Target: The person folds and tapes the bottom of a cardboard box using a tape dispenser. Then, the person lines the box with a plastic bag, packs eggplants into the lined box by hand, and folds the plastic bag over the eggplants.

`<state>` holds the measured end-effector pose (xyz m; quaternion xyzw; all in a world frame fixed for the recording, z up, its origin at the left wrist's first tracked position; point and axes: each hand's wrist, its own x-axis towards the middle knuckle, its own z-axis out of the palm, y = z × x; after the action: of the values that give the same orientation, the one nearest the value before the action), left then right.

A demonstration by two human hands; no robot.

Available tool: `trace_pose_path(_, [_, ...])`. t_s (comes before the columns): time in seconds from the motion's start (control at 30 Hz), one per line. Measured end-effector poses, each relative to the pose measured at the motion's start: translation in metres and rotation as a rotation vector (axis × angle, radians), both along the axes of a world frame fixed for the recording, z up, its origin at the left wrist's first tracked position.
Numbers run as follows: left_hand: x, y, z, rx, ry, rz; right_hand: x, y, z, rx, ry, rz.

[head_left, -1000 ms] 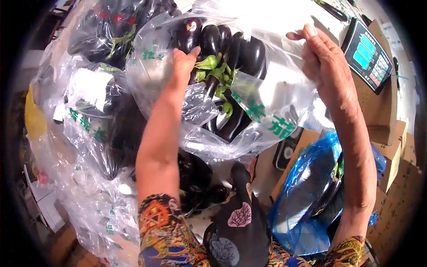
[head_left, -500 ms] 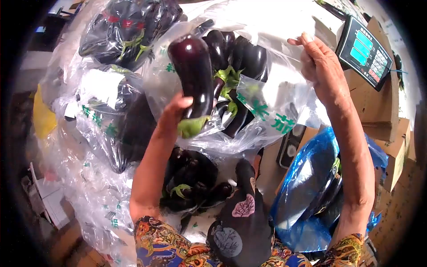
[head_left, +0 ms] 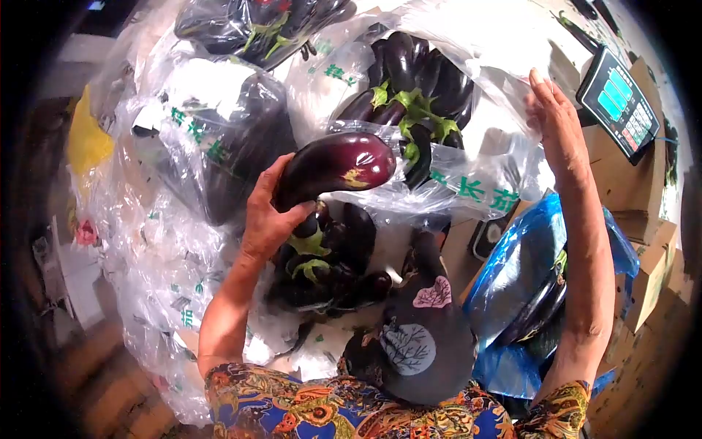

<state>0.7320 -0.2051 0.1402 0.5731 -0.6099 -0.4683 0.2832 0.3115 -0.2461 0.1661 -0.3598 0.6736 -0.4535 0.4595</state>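
My left hand [head_left: 269, 212] is wrapped around the stem end of a large glossy eggplant [head_left: 340, 164], which it holds level above the near edge of an open clear plastic bag. Green printing marks this plastic bag [head_left: 468, 186], and several dark eggplants [head_left: 413, 69] with green caps lie inside. At the bag's right side, my right hand [head_left: 556, 124] has its fingers closed at the thin plastic rim; they are slightly blurred. Below the held eggplant is a pile of more eggplants [head_left: 333, 252], partly hidden by my left hand.
Filled clear bags stand at left [head_left: 241, 139] and top [head_left: 256, 33]. A scale display [head_left: 621, 106] is at upper right above cardboard boxes [head_left: 621, 172]. A blue bag [head_left: 512, 271] with eggplants sits under my right arm. A dark patterned cap [head_left: 431, 344] shows at the bottom.
My left hand has drawn the eggplant down towards me and turned it from upright to level, its rounded end pointing right. My right hand has shifted a little right and down.
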Motion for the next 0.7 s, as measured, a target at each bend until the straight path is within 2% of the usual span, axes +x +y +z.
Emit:
trace_pose_path(0.17, [0.039,0.014,0.008,-0.038,-0.24,-0.059,0.012,0.019,0.001,0.075,0.14,0.121])
trace_pose_path(0.3, [0.076,0.031,0.005,-0.026,-0.481,-0.125,0.011,0.032,-0.029,0.162,0.342,0.202])
trace_pose_path(0.43, [0.118,0.052,-0.045,0.001,-0.421,-0.096,0.011,0.051,-0.041,0.191,0.608,0.338])
trace_pose_path(0.47, [0.117,0.055,-0.05,-0.04,-0.49,-0.158,0.004,0.053,-0.051,0.219,0.58,0.367])
trace_pose_path(0.5, [0.116,0.06,-0.053,0.031,-0.689,-0.215,-0.003,0.054,-0.06,0.247,0.55,0.398])
trace_pose_path(0.57, [0.088,0.064,-0.033,0.18,-1.092,-0.323,0.009,0.057,-0.047,0.189,0.23,0.178])
trace_pose_path(0.6, [0.08,0.065,-0.029,-0.183,-0.991,-0.391,0.016,0.058,-0.039,0.155,0.072,0.062])
trace_pose_path(0.7, [-0.001,0.032,0.0,-0.492,-0.672,-0.278,0.018,0.058,-0.036,0.086,-0.136,-0.06])
